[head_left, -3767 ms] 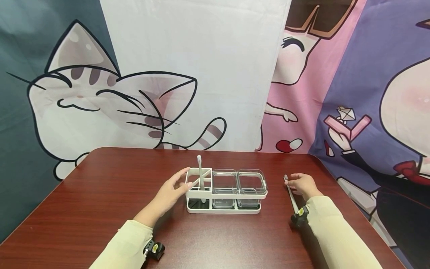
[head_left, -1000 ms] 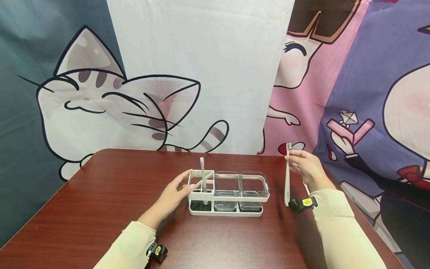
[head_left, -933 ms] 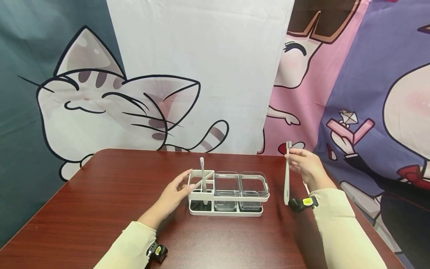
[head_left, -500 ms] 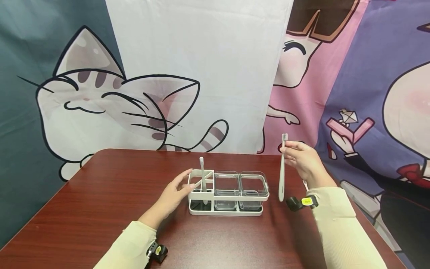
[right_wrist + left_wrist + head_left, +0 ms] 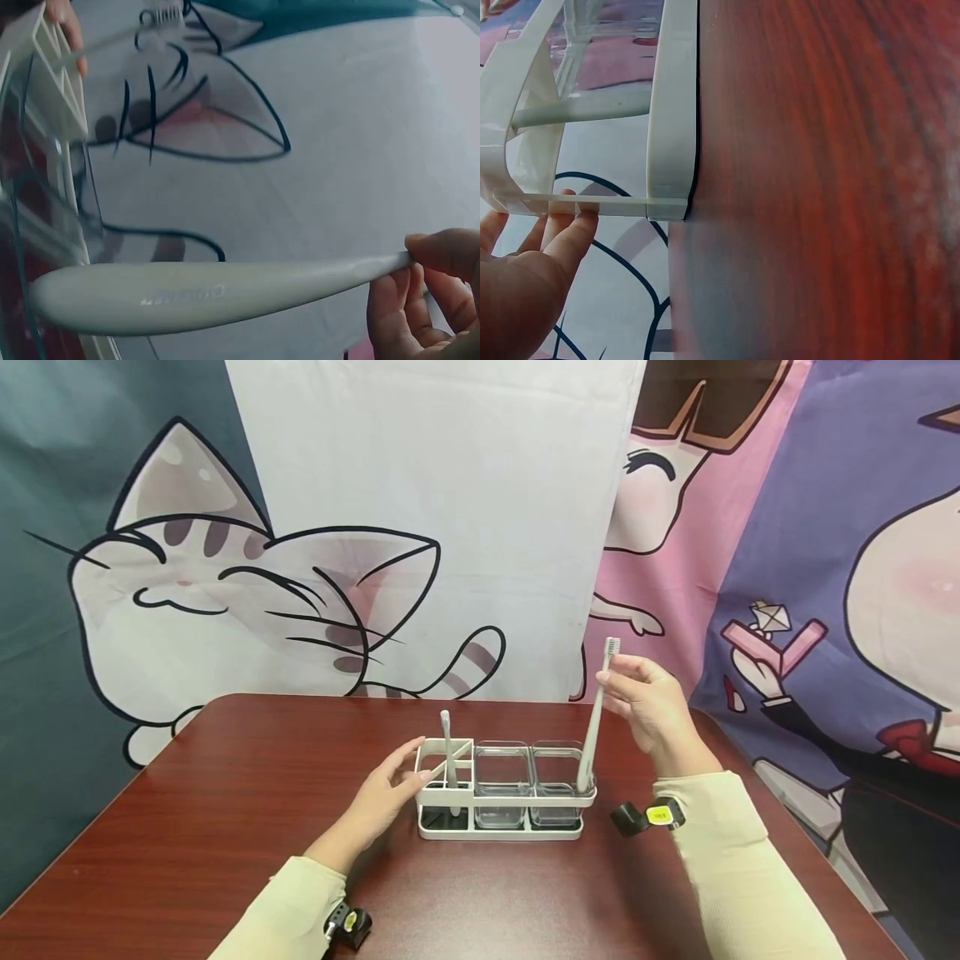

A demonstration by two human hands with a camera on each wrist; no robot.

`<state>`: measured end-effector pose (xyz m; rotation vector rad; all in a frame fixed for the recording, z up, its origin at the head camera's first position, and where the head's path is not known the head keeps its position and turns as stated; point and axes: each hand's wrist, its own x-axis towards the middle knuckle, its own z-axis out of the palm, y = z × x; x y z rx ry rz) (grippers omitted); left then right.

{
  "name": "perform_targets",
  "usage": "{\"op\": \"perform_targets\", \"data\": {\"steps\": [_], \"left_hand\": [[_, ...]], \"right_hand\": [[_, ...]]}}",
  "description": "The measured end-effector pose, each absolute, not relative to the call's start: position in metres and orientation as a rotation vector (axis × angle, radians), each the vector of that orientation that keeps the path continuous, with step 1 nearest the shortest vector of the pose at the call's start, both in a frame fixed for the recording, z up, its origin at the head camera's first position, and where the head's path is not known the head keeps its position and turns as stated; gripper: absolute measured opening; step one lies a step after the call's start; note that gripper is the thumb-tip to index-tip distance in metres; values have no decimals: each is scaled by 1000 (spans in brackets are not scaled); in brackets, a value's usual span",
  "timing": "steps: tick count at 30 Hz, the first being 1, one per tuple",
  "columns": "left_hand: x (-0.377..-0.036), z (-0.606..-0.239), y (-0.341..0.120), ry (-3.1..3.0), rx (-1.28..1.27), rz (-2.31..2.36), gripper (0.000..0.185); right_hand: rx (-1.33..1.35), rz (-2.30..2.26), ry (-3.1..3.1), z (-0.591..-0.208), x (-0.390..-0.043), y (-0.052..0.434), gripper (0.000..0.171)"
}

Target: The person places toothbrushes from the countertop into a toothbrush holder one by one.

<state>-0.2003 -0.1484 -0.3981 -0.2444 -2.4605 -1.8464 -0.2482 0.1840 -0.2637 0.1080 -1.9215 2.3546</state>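
A white toothbrush holder (image 5: 498,837) with a divided section and two clear cups stands on the table. My left hand (image 5: 382,789) rests its spread fingers against the holder's left end; in the left wrist view its fingertips touch the end rail. One toothbrush (image 5: 448,747) stands in the divided section. Above the holder's right end, my right hand (image 5: 648,710) pinches another pale toothbrush (image 5: 595,727) near its head between thumb and fingers. It tilts slightly, bristles up, its handle end overlapping the right clear cup (image 5: 557,768); whether it is inside, I cannot tell.
The left clear cup (image 5: 501,768) sits in the holder's middle. A dark red wooden table (image 5: 225,802) carries everything, and a cartoon-printed cloth (image 5: 465,527) hangs behind its far edge.
The right hand has picked the toothbrush up from the table, raised it upright and carried it left to the holder's right end. The left hand has stayed at the holder.
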Motion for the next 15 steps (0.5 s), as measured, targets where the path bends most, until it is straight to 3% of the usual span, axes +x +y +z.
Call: {"op": "perform_targets", "data": {"steps": [15], "left_hand": [[-202,-400,-149,-2449,-246,-1851,57]], "right_hand": [[137,2357,-1792,-268,-242,126,22]]}}
